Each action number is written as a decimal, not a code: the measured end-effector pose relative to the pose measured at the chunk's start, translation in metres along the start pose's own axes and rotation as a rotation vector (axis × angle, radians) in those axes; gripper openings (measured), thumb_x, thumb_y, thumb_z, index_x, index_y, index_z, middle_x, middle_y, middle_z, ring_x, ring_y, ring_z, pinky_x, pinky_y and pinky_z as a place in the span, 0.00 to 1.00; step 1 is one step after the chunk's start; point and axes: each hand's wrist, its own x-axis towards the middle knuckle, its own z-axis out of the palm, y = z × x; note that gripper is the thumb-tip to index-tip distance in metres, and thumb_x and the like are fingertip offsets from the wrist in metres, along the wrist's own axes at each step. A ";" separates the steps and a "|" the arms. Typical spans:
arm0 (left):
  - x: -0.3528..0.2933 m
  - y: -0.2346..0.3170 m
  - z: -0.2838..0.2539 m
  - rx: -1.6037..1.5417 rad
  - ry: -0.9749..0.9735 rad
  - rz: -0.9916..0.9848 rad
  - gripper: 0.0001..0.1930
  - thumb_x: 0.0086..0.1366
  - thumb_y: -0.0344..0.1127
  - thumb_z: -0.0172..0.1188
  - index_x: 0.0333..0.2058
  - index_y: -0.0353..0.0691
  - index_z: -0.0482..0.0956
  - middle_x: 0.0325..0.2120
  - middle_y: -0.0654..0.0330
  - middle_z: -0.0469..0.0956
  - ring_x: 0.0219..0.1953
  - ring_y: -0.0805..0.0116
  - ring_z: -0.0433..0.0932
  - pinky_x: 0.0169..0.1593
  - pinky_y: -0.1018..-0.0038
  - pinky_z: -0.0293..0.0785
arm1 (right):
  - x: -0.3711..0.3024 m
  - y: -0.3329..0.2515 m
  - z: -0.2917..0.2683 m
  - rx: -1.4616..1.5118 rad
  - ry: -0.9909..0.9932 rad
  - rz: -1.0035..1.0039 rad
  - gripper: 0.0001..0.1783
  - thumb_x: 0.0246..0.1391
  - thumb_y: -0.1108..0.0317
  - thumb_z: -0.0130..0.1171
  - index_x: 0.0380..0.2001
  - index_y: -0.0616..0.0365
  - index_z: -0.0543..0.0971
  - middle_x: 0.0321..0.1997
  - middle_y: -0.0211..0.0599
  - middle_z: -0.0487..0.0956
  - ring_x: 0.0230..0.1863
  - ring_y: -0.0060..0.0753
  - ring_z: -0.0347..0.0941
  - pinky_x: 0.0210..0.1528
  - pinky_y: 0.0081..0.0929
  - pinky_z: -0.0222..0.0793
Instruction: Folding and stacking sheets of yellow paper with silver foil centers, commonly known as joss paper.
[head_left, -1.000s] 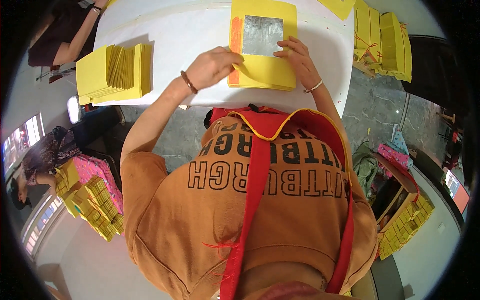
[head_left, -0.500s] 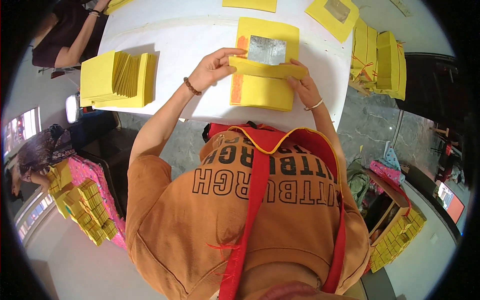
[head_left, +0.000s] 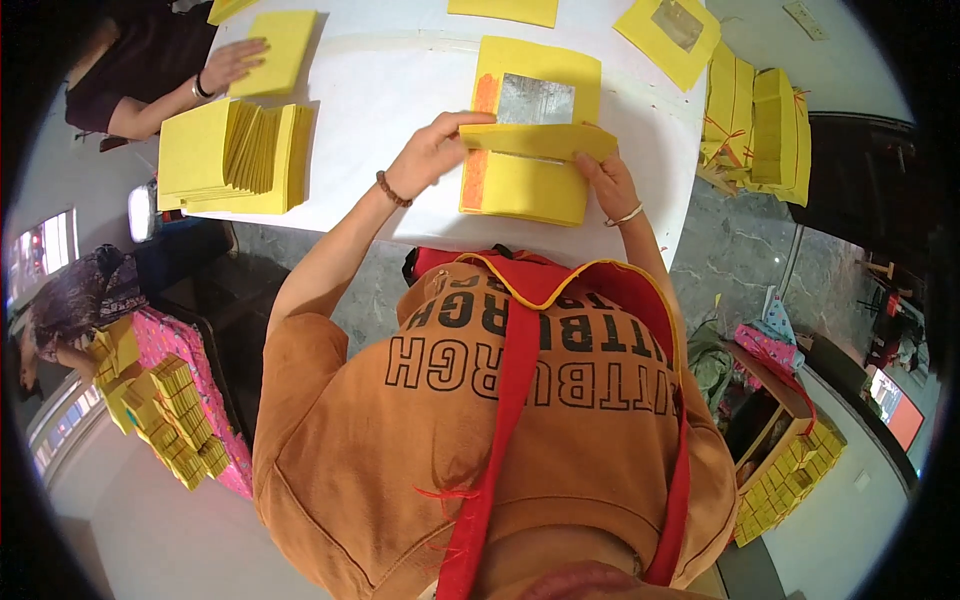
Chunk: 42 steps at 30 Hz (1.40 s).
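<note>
A stack of yellow paper sheets (head_left: pixel 540 195) lies before me on the table, with an orange-red smear along its left side. Across its middle runs a folded yellow paper strip (head_left: pixel 535 139), raised at its upper edge. A grey metal plate (head_left: pixel 537 100) rests on the paper just beyond it. My left hand (head_left: pixel 437 148) grips the strip's left end, index finger stretched along the top corner and thumb below. At the other end my right hand (head_left: pixel 606 186) pinches the strip, thumb on the near face, other fingers mostly hidden behind.
A fanned pile of yellow folded papers (head_left: pixel 235 160) stands at the left of the white table (head_left: pixel 385 75). Beyond it, a co-worker's hand (head_left: pixel 232 65) touches a yellow paper block (head_left: pixel 280 50). Another yellow piece (head_left: pixel 670 35) lies far right; tied yellow bundles (head_left: pixel 755 130) sit beside the table.
My left hand has shifted slightly down, its index finger now lower by the strip. The strip's raised edge looks flatter. The co-worker's hand has come in at upper left with a yellow block.
</note>
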 end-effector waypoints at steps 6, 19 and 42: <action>-0.003 -0.005 0.000 0.846 -0.024 0.360 0.20 0.52 0.34 0.60 0.46 0.46 0.75 0.50 0.59 0.68 0.51 0.59 0.65 0.54 0.66 0.57 | -0.002 -0.002 -0.001 -0.019 -0.017 -0.115 0.15 0.54 0.68 0.52 0.46 0.54 0.75 0.53 0.33 0.71 0.62 0.40 0.53 0.62 0.34 0.49; -0.049 0.021 0.010 0.929 -0.103 0.413 0.11 0.54 0.28 0.53 0.37 0.45 0.77 0.36 0.61 0.77 0.40 0.66 0.74 0.44 0.70 0.65 | -0.047 -0.046 -0.002 -0.621 -0.178 -0.443 0.16 0.43 0.68 0.59 0.40 0.44 0.78 0.47 0.25 0.75 0.53 0.31 0.66 0.53 0.37 0.55; 0.010 -0.010 0.015 0.265 0.275 -0.447 0.15 0.60 0.42 0.54 0.23 0.35 0.71 0.11 0.65 0.67 0.13 0.79 0.63 0.18 0.78 0.60 | -0.007 -0.054 0.032 -0.355 0.360 0.288 0.19 0.48 0.63 0.57 0.46 0.51 0.75 0.14 0.38 0.68 0.16 0.31 0.64 0.23 0.28 0.61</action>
